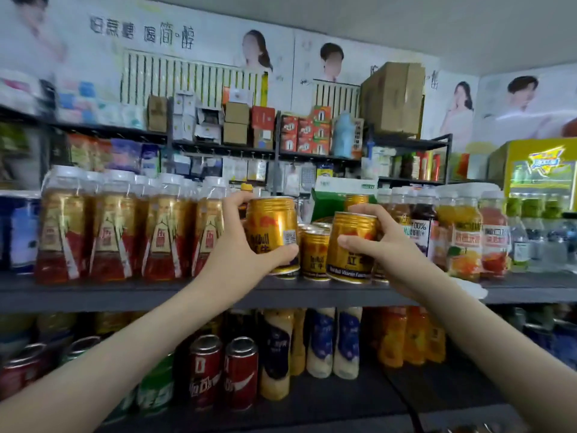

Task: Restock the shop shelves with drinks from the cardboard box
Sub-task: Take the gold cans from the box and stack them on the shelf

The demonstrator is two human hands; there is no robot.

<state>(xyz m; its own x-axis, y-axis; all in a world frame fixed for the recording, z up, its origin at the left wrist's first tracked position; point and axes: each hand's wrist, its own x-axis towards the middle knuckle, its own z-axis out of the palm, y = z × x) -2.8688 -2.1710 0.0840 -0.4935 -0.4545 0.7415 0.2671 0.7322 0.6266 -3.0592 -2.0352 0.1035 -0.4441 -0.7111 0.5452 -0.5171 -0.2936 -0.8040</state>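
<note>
Shop shelving crammed with drinks fills the head camera's view, posters on the wall behind. On the grey middle shelf (93, 292) stands a cluster of gold cans (313, 254), the reference point for everything else.

Just left of that cluster, the left hand (237, 242) grips a gold can (271, 226) tilted slightly, with the thumb (282, 253) curled low across its front and the other fingers wrapped round the back near the rim. Just right of the cluster, the right hand (384, 245) clasps a second can (352, 242), thumb pressed across the label and fingers hooked over the top edge. Whether either base already rests on the shelf cannot be told.

Full cans like these are likely stiff, fairly heavy for their size and smooth-sided, so a wrap round the mid-body looks like the surest hold.

Red-labelled bottles (109, 232) stand left of the cluster, juice bottles (465, 239) to its right, and cola cans (224, 370) below.
</note>
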